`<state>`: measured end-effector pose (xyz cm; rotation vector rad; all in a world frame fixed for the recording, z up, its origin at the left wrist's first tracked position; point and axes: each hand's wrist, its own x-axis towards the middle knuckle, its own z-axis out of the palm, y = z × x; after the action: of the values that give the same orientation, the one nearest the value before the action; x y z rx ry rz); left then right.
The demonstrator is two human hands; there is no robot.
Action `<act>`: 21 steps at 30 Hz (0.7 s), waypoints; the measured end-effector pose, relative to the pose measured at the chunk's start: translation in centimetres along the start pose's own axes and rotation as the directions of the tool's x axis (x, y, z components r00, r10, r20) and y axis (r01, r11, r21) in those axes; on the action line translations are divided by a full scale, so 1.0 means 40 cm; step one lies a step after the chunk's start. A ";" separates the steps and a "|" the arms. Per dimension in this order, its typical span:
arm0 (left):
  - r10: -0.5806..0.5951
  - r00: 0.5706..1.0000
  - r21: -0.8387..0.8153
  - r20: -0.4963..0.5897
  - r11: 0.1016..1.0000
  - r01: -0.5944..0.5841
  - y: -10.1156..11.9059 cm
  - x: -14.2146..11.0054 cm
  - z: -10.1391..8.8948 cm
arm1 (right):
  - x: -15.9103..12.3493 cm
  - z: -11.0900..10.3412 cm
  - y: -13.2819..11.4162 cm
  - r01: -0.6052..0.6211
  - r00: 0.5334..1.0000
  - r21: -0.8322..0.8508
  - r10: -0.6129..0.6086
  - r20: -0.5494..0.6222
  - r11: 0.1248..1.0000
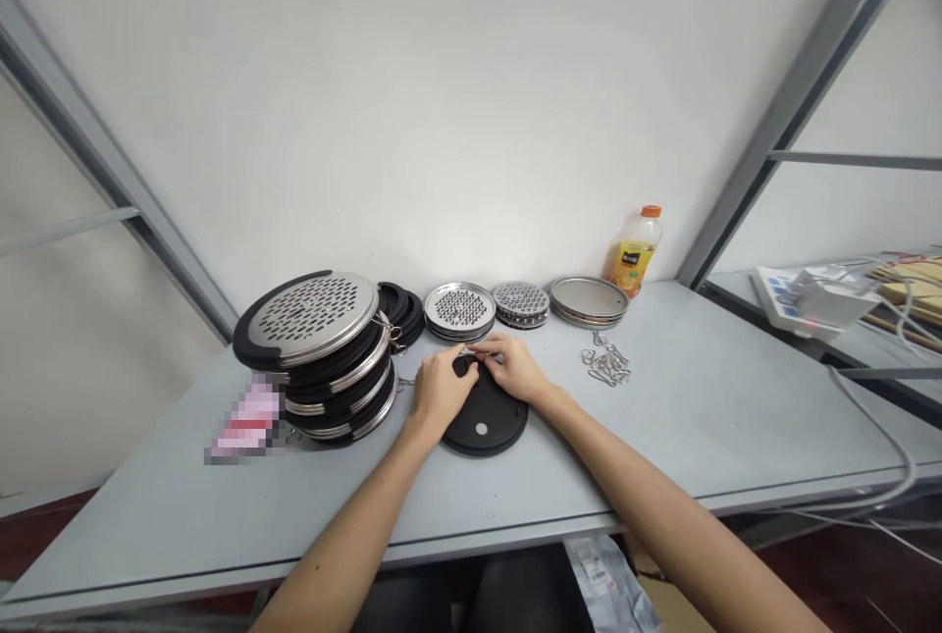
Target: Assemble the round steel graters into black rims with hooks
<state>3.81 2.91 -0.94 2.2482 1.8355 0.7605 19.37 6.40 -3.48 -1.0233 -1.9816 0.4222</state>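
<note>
A black round disc (486, 417) with a small pale dot lies flat on the table in front of me. My left hand (440, 388) grips its far left edge, the thumb on top and the fingers curled over the rim. My right hand (513, 368) is closed at the far edge too, its fingertips pinched close to the left ones. A bit of shiny metal shows between the fingertips, too small and covered to make out. Left of my hands rises a stack of round metal graters with black rims (316, 319), wire clips hanging from their sides.
Along the wall stand black rings (403, 314), perforated grater plates (460, 307), smaller grating discs (521, 301) and plain metal plates (589, 299). Loose metal clips (609, 364) lie to the right. An orange-capped bottle (634, 255) stands behind; a white power strip (799, 299) is far right.
</note>
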 end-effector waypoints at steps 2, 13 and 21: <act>0.010 1.000 0.016 0.002 1.000 -0.010 0.004 -0.003 -0.001 | -0.001 0.000 0.004 0.011 1.000 -0.017 -0.011 0.008 1.000; -0.019 0.997 0.121 0.076 0.993 0.010 0.031 -0.013 0.003 | -0.008 0.006 0.006 0.037 0.998 -0.171 -0.029 0.050 0.984; 0.014 0.995 0.190 0.102 0.981 -0.033 0.031 -0.007 0.008 | -0.008 0.004 0.002 0.039 0.998 -0.177 -0.031 0.048 0.983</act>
<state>4.99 2.39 -0.78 2.3785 1.9118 0.4818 19.37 6.20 -3.78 -1.0964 -2.1035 0.2538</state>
